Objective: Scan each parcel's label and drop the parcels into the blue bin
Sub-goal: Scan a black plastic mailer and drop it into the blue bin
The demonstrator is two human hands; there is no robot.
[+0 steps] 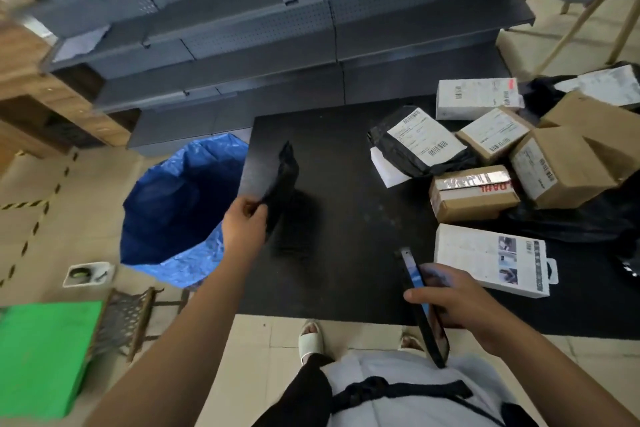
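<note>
1. Right hand (460, 302) nearest me, gripping phone (424, 308) edge-on.
2. Left hand (242, 222) pinches black parcel (282, 184) above bench (339, 253) edge, beside blue bin (180, 211).
3. Readable: "DAHL" on taped box (472, 192); other labels blurred.

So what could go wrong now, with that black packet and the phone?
The left hand pinches the black packet by one edge, above the table rather than the blue bin, so a drop now might miss. The phone sits loosely in the right hand and could slip.
</note>
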